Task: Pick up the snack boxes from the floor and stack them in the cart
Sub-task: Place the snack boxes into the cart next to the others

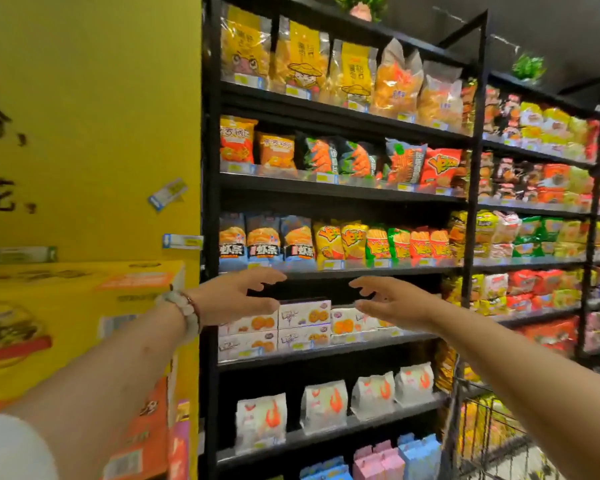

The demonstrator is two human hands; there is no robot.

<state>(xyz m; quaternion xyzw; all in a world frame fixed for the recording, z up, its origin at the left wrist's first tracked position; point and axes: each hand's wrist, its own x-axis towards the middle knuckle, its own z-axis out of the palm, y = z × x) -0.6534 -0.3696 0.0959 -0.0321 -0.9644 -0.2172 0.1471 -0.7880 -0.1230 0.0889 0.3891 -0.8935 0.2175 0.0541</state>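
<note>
Both my hands are raised in front of a black store shelf, holding nothing. My left hand (238, 296), with a bead bracelet at the wrist, has its fingers spread and loosely bent. My right hand (388, 299) is spread the same way, a short gap to its right. Large yellow snack boxes (70, 327) are stacked at the left, beside my left forearm. A wire cart (482, 431) shows at the lower right, below my right forearm, with yellow packs inside. The floor is out of view.
The black shelf unit (326, 188) holds rows of snack bags, with white boxes (305, 320) just behind my hands and white pouches (323, 403) lower down. A yellow wall (101, 116) with dark lettering stands at the left. More shelves run off to the right.
</note>
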